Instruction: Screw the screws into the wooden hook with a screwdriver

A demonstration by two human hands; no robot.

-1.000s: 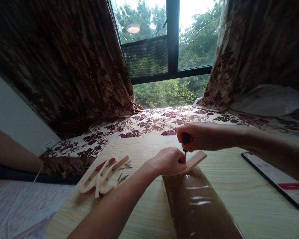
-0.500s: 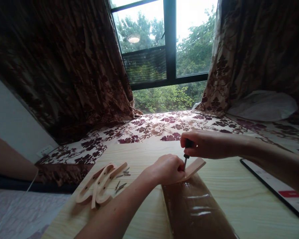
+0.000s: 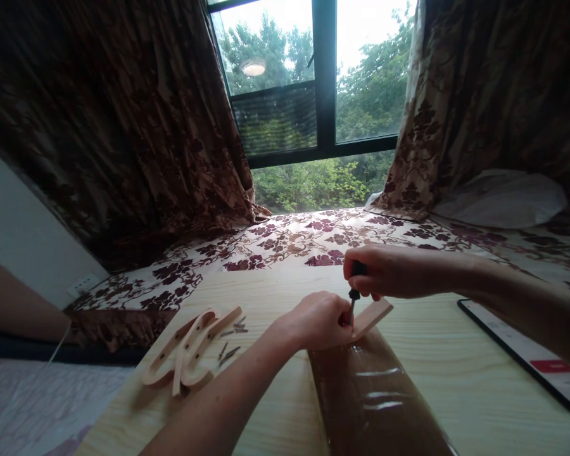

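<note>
My right hand (image 3: 380,271) is closed around the dark handle of a screwdriver (image 3: 354,295), whose shaft points down at a pale wooden piece (image 3: 374,316). Pressed against that piece, the fingers of my left hand (image 3: 323,320) close on it beside the screwdriver tip. The wooden piece lies on the far end of a brown, shiny-wrapped block (image 3: 375,392). What the tip meets is hidden by my left fingers. Curved wooden hooks with dark holes (image 3: 190,351) lie to the left, with several screws (image 3: 228,353) near them.
A tablet (image 3: 527,354) rests on the right of the pale wooden table (image 3: 285,380), under my right forearm. Behind the table is a ledge with flowered cloth (image 3: 285,244), below a window between curtains. A white bag (image 3: 503,199) lies at the far right.
My right hand's fingers have shifted slightly on the screwdriver handle. My left hand stays at the wooden piece, and the view has tilted a little.
</note>
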